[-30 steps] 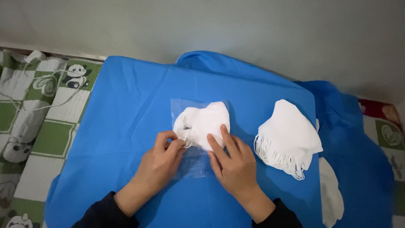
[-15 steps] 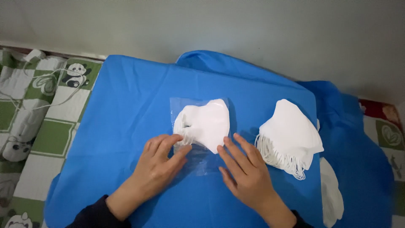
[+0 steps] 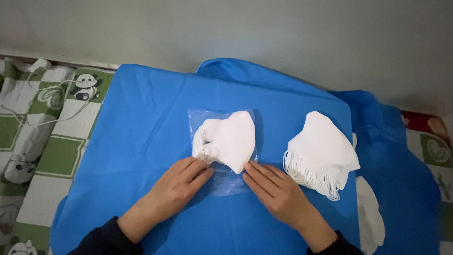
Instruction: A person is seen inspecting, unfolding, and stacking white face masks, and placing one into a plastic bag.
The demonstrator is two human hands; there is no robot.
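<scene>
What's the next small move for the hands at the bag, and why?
Probably slide both hands along the open end to flatten it shut. The white mask already lies inside the clear bag, and the left hand and right hand rest flat on its loose lower edge, holding nothing.

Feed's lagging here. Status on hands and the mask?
Left hand and right hand flat on clear bag. White mask inside. Mask stack lies clear, right.
</scene>
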